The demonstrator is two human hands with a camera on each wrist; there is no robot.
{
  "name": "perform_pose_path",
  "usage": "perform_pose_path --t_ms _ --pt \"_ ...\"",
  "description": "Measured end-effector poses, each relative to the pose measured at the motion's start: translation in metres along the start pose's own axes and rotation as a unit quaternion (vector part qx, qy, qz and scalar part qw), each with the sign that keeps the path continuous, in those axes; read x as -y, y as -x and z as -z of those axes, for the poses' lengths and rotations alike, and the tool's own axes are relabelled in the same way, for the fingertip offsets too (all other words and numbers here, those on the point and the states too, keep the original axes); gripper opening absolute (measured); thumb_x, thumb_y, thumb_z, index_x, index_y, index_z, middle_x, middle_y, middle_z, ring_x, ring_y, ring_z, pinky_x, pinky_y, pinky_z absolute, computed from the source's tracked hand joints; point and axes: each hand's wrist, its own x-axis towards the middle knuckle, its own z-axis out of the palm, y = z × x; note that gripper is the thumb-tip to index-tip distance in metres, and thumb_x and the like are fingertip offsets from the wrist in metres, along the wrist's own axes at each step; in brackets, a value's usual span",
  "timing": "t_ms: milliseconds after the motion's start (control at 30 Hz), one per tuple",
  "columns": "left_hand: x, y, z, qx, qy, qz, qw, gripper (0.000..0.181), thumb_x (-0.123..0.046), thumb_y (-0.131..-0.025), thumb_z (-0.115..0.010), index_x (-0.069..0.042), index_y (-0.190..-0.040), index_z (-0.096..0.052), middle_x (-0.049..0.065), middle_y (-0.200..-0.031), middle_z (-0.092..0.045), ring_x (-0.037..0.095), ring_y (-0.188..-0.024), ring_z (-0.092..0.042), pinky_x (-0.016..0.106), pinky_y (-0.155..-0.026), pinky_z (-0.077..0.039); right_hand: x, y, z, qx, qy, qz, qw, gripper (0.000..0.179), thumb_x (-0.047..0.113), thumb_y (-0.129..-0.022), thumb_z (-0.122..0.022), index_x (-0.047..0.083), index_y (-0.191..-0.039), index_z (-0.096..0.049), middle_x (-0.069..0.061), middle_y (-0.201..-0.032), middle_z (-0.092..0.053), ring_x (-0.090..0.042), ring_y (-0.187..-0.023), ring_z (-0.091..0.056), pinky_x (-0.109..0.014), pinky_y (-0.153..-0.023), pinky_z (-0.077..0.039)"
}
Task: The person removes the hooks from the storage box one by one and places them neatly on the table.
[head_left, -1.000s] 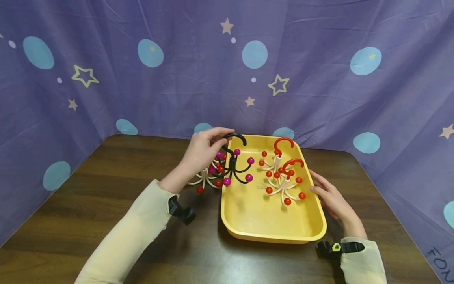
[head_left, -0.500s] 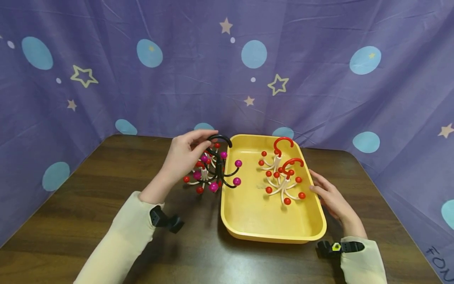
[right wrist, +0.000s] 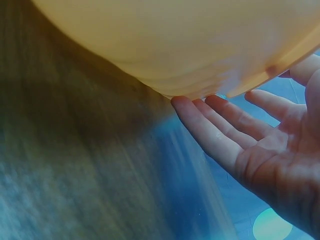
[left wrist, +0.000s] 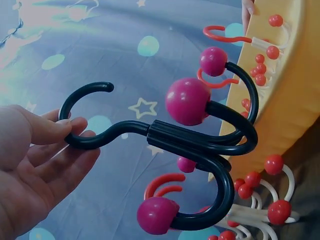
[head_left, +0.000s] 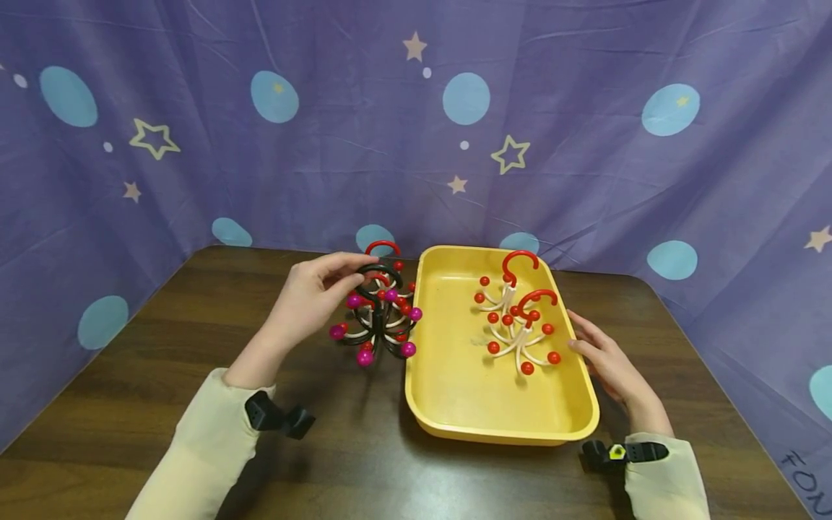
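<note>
My left hand (head_left: 302, 302) pinches the curved hook of a black hanger with magenta ball tips (head_left: 378, 318), left of the yellow tray (head_left: 481, 412). In the left wrist view, thumb and fingers close on the black hook, and the hanger's arms (left wrist: 240, 145) spread away from the hand. Behind it stand white hangers with red hooks (head_left: 383, 245) and red balls, partly hidden. My right hand (head_left: 607, 365) touches the tray's right side. Its extended fingers (right wrist: 210, 130) rest against the outer wall in the right wrist view, with the thumb near the rim.
Two white hangers (head_left: 521, 347) with red hooks and balls stand in the tray's right half. The tray sits on a dark wooden table (head_left: 162, 361). A purple curtain (head_left: 364, 173) with stars and blue ovals hangs behind the table and along its sides.
My left hand has carried the black hanger leftward from over the tray's left rim to outside it, in front of the white hangers. The right hand and the tray have stayed put.
</note>
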Motion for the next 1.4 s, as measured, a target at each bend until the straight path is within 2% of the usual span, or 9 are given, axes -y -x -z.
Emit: perform_pose_path --t_ms 100,267,467,600,900,1100,1400 --pt "0.003 0.005 0.002 0.012 0.007 0.004 0.9999 0.023 -0.013 -0.087 -0.062 -0.014 -0.109 -0.067 0.002 -0.093 -0.070 0.009 -0.078 -0.064 0.019 -0.062 -0.048 -0.001 0.000 0.000 0.000 -0.001 0.003 1.0000 0.062 0.022 -0.095 -0.046 0.012 -0.147 -0.013 -0.031 -0.138 -0.030 -0.026 -0.105 -0.055 -0.043 -0.078 -0.052" --pt "0.009 0.012 0.006 0.029 0.014 0.015 0.9994 0.024 -0.013 -0.087 -0.060 -0.014 -0.111 -0.066 -0.002 -0.095 -0.070 0.007 -0.082 -0.064 0.019 -0.068 -0.049 -0.001 0.000 0.000 0.002 -0.009 0.007 0.9999 0.063 0.021 -0.095 -0.045 0.011 -0.147 -0.012 -0.031 -0.139 -0.028 -0.033 -0.107 -0.054 -0.043 -0.077 -0.052" --pt "0.014 0.017 0.010 0.051 -0.002 0.019 0.9985 0.024 -0.012 -0.087 -0.061 -0.018 -0.110 -0.066 0.002 -0.097 -0.068 0.010 -0.071 -0.060 0.020 -0.060 -0.046 -0.001 0.000 0.000 0.002 -0.016 0.008 0.9998 0.063 0.019 -0.095 -0.045 0.011 -0.147 -0.011 -0.031 -0.141 -0.027 -0.038 -0.111 -0.050 -0.044 -0.077 -0.052" --pt "0.017 0.020 0.010 0.064 0.009 0.023 0.9977 0.023 -0.012 -0.087 -0.061 -0.019 -0.108 -0.066 0.002 -0.095 -0.069 0.008 -0.070 -0.060 0.022 -0.059 -0.047 -0.001 0.000 0.000 0.002 -0.017 0.005 0.9998 0.062 0.020 -0.095 -0.045 0.012 -0.147 -0.011 -0.030 -0.140 -0.027 -0.034 -0.109 -0.052 -0.044 -0.078 -0.052" --pt "0.024 0.027 0.009 0.090 0.036 0.023 0.9950 0.023 -0.012 -0.088 -0.059 -0.017 -0.109 -0.066 -0.001 -0.098 -0.068 0.010 -0.084 -0.064 0.023 -0.069 -0.050 0.000 0.000 0.000 0.001 -0.017 0.002 0.9998 0.062 0.021 -0.095 -0.045 0.013 -0.147 -0.012 -0.030 -0.140 -0.028 -0.033 -0.109 -0.052 -0.044 -0.078 -0.051" --pt "0.031 0.032 0.012 0.093 0.042 0.042 0.9939 0.022 -0.014 -0.089 -0.059 -0.017 -0.109 -0.066 -0.003 -0.096 -0.068 0.011 -0.086 -0.065 0.025 -0.073 -0.051 0.002 0.000 0.000 0.002 -0.018 0.001 0.9998 0.062 0.021 -0.095 -0.045 0.012 -0.147 -0.011 -0.030 -0.140 -0.027 -0.032 -0.108 -0.053 -0.044 -0.078 -0.051" --pt "0.037 0.040 0.015 0.095 0.044 0.050 0.9932 0.023 -0.011 -0.089 -0.058 -0.012 -0.111 -0.065 0.001 -0.094 -0.069 0.012 -0.085 -0.065 0.023 -0.071 -0.051 0.001 0.000 0.000 0.000 -0.017 0.000 0.9999 0.062 0.020 -0.095 -0.045 0.013 -0.147 -0.011 -0.031 -0.139 -0.028 -0.030 -0.107 -0.053 -0.043 -0.077 -0.052"
